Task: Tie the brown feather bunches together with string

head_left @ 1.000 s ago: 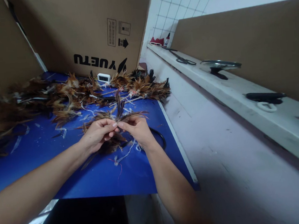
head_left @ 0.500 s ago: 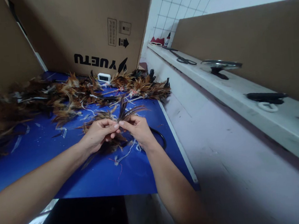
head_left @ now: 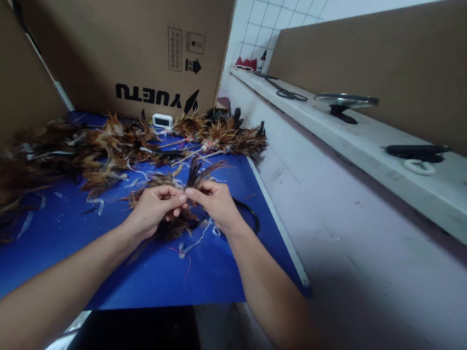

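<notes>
My left hand [head_left: 157, 208] and my right hand [head_left: 214, 202] meet thumb to thumb over the blue tabletop [head_left: 161, 281]. Between them they pinch a small bunch of dark brown feathers [head_left: 195, 174], whose tips fan up and to the right. The bunch's lower ends are hidden by the fingers. Under and behind my hands lie more loose brown feathers [head_left: 180, 224]. A whitish strip with thin red thread [head_left: 182, 251] rests on the table just below my right hand.
Piles of brown feathers [head_left: 105, 154] spread along the back and left, with a small white digital display [head_left: 163, 121] among them. A cardboard box [head_left: 130, 42] stands behind. On the right-hand ledge [head_left: 362, 140] lie scissors [head_left: 291, 95]. A black loop [head_left: 250, 212] sits beside my right wrist.
The feather bunch has tilted slightly, its tips now a little lower. Both hands hold nearly the same place and the same pinch.
</notes>
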Tool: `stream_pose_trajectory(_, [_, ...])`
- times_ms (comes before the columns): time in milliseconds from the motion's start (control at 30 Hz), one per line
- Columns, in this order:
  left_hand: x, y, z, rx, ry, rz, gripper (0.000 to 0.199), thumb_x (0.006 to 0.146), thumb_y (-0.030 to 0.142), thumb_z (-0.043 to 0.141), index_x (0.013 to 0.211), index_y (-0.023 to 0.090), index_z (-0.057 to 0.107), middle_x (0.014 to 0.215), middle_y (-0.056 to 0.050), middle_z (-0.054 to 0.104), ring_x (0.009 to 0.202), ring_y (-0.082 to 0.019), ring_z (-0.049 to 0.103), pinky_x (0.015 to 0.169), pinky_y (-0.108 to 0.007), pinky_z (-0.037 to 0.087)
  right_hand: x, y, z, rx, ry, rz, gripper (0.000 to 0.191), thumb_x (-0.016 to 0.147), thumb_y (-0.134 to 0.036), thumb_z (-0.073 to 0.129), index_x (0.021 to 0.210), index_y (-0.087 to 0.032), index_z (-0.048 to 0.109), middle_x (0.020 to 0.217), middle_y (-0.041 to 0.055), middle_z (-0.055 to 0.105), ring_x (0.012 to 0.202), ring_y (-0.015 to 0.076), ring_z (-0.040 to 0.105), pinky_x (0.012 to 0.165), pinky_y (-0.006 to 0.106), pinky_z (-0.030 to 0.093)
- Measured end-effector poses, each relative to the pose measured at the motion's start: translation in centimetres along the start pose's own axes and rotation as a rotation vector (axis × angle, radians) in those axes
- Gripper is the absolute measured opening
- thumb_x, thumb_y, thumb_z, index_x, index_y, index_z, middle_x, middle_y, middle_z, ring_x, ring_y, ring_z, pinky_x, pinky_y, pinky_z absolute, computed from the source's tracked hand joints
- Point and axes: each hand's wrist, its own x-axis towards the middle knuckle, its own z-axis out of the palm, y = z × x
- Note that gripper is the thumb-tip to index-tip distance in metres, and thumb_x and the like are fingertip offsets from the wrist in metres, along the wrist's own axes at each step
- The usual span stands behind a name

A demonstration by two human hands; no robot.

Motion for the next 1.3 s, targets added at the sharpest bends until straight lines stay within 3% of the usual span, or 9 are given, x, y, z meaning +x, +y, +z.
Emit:
stream_pose_trajectory(400, [-0.14, 0.02, 0.02, 0.170, 0.025, 0.083, 0.028, 0.067, 0.039, 0.080, 0.069, 0.014, 0.069, 0.060, -0.003, 0.065, 0.044, -0.008, 0.051, 0.038, -0.017, 0.033, -0.03, -0.22, 0.26, -0.037, 0.000, -0.013, 0.035, 0.067, -0.048, 0.076, 0.058, -0.019, 0.060, 0.055, -0.0034, 0.054, 0.055, 0.0109, 0.049, 0.057, 0.027, 0.042])
stream_pose_trajectory(767, [-0.13, -0.06, -0.11, -0.019, -0.096, -0.059, 0.028, 0.071, 0.040, 0.079, 0.069, 0.014, 0.068, 0.064, -0.002, 0.064, 0.048, -0.005, 0.050, 0.039, -0.014, 0.033, -0.05, -0.18, 0.19, 0.049, -0.005, 0.017, 0.032, 0.067, -0.043, 0.078, 0.058, -0.018, 0.060, 0.054, -0.0039, 0.056, 0.053, 0.0097, 0.049, 0.056, 0.026, 0.041])
stream_pose_trajectory(1000, [-0.11, 0.06, -0.08, -0.152, -0.163, -0.173, 0.032, 0.066, 0.041, 0.082, 0.068, 0.012, 0.067, 0.062, -0.002, 0.063, 0.045, -0.005, 0.048, 0.036, -0.013, 0.031, -0.07, -0.07, 0.18, 0.079, -0.025, 0.001, 0.027, 0.070, -0.038, 0.078, 0.060, -0.018, 0.063, 0.058, -0.0025, 0.060, 0.055, 0.0091, 0.050, 0.059, 0.026, 0.041])
stream_pose_trajectory(1300, [0.05, 0.02, -0.13, -0.149, -0.097, -0.132, 0.033, 0.061, 0.038, 0.086, 0.066, 0.012, 0.066, 0.064, -0.002, 0.066, 0.046, -0.004, 0.050, 0.037, -0.012, 0.034, -0.04, 0.15, 0.23, 0.110, -0.006, 0.042, 0.027, 0.068, -0.038, 0.079, 0.060, -0.018, 0.064, 0.054, -0.0043, 0.057, 0.053, 0.0085, 0.048, 0.055, 0.024, 0.038])
